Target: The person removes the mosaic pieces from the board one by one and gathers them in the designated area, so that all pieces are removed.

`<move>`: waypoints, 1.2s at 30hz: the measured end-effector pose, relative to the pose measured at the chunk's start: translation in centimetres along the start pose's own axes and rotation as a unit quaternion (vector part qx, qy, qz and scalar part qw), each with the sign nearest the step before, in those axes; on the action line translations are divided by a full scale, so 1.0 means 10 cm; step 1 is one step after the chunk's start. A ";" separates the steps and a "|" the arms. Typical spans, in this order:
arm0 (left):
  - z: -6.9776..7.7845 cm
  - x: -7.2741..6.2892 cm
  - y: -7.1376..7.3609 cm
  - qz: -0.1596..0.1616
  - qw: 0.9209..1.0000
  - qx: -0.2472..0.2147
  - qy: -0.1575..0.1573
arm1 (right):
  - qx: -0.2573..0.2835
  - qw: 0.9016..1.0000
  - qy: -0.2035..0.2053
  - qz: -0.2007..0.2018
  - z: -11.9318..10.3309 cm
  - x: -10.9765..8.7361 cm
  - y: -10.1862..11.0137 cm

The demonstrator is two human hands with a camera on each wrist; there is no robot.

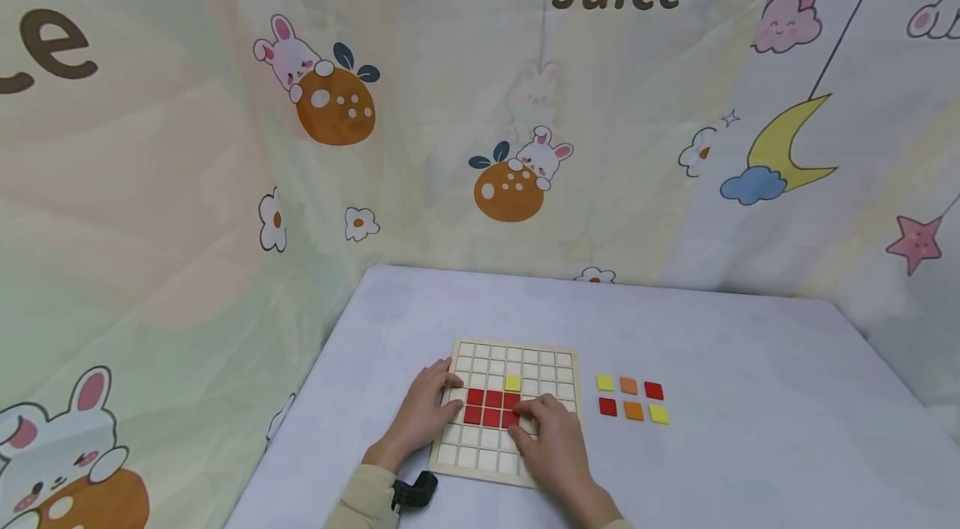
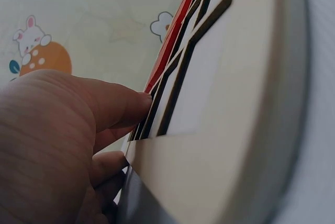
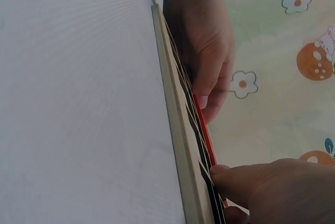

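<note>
A pale wooden grid board (image 1: 477, 460) lies on the table, with a block of several red square tiles (image 1: 474, 415) in two rows at its middle. One yellow square tile (image 1: 513, 383) sits in the cell above the block's right end. My right hand (image 1: 557, 441) has its thumb and index finger at opposite edges of the lower right red tile (image 1: 510, 419). Resting on the board's left edge is my left hand (image 1: 423, 406), its thumb tip beside the red block. In the right wrist view, my right thumb (image 3: 230, 179) meets the board near the thin red edge (image 3: 205, 127).
To the right of the board, several loose tiles lie in two rows: yellow, orange (image 1: 628, 386) and red (image 1: 653, 390) above, then red, orange and yellow (image 1: 659, 414) below. A pale cloth covers the table (image 1: 757, 421). Printed curtains (image 1: 427, 96) hang behind it. A black wrist device (image 1: 415, 491) shows at my left sleeve.
</note>
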State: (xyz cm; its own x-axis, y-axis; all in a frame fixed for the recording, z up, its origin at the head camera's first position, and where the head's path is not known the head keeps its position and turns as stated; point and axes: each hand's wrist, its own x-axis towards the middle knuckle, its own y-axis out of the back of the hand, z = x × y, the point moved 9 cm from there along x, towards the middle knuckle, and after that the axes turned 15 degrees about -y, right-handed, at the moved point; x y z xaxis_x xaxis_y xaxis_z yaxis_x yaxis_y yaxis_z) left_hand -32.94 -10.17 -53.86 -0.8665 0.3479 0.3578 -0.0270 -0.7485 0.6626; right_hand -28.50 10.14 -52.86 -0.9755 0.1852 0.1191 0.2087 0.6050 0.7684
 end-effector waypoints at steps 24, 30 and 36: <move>0.00 -0.01 -0.01 0.004 1.000 -0.002 0.000 | 0.013 0.999 0.028 0.012 -0.07 -0.05 0.03; -0.01 -0.01 -0.01 0.004 1.000 -0.001 0.001 | 0.019 0.999 0.030 0.005 -0.07 -0.07 0.02; -0.01 -0.01 -0.01 0.005 1.000 -0.001 -0.001 | 0.017 0.999 0.034 0.006 -0.06 -0.07 0.01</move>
State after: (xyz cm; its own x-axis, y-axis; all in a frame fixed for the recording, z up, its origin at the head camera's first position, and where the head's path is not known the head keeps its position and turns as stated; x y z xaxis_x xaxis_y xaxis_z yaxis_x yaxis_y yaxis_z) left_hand -32.88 -10.18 -54.04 -0.8656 0.3418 0.3660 -0.0192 -0.7529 0.6578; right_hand -27.86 9.60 -52.43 -0.9750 0.1411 0.1716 0.2221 0.6290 0.7450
